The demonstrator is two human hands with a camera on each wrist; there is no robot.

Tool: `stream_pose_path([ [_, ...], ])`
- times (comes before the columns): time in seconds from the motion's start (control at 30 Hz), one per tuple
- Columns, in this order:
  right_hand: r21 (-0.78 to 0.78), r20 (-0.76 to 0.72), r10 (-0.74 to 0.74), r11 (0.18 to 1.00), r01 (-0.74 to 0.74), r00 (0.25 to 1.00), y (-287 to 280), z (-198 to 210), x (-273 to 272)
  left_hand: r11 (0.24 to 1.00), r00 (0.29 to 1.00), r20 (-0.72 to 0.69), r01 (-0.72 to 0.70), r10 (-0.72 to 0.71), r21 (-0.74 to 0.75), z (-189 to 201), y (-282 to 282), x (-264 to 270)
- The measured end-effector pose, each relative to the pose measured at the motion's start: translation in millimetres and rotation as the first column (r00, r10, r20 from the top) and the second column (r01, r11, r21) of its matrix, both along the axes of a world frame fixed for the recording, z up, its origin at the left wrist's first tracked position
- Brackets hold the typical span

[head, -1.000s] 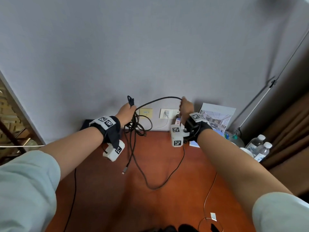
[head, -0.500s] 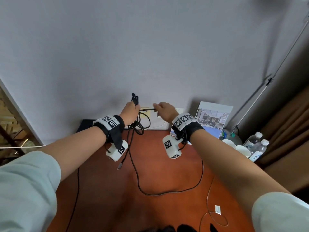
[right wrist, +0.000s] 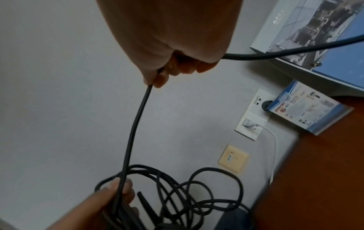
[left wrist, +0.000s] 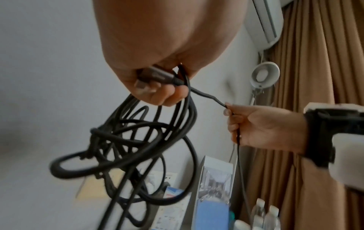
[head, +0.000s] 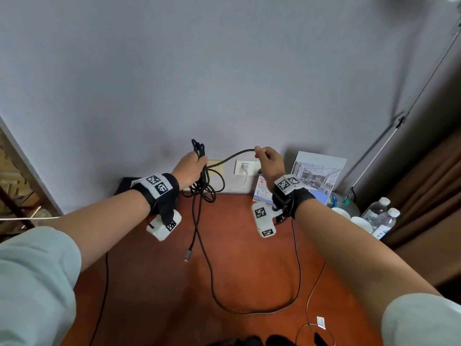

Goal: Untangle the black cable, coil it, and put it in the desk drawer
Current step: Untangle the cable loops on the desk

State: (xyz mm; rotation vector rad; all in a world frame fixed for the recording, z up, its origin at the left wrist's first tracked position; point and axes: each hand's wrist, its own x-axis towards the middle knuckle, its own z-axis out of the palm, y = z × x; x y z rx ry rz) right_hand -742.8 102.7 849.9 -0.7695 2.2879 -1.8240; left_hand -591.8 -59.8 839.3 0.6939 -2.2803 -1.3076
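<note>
Both hands up by the wall, black cable strung between them

The left hand [head: 190, 168] has its fingers wrapped round a messy bunch of black cable [head: 203, 188] loops, with one metal plug [left wrist: 155, 76] tucked in the same fist, and the tangle hangs down just above the back of the desk [head: 244, 270]. The right hand [head: 270, 162] is curled round a single strand of that cable, which runs in a short arc over to the left fist. From the right hand the slack drops onto the desk, swings round in a big loop and climbs back to the bunch; another plug end [head: 188, 255] dangles free. Containers: just two water bottles [head: 383, 218] at the right edge, contents too small to tell.
</note>
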Motion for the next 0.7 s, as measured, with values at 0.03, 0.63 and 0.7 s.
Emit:
stream_pose_path([
  [0.03,-0.020,0.011,-0.015,1.000,0.016,1.000,-0.9,0.4,2.0,1.000,1.000,-0.009,-0.027,0.027,0.011,1.5,2.1,-1.4],
  [0.63,-0.273,-0.163,-0.047,0.962,0.001,0.985,-12.9,35.1,39.7,0.767,0.960,-0.030,-0.202,0.277,0.609,14.7,-5.9,-0.9],
  [0.7,-0.300,-0.168,-0.053,0.954,0.000,0.984,-12.4,40.5,43.8,0.756,0.957,-0.078,-0.168,0.278,0.632,15.2,-5.0,-0.5],
])
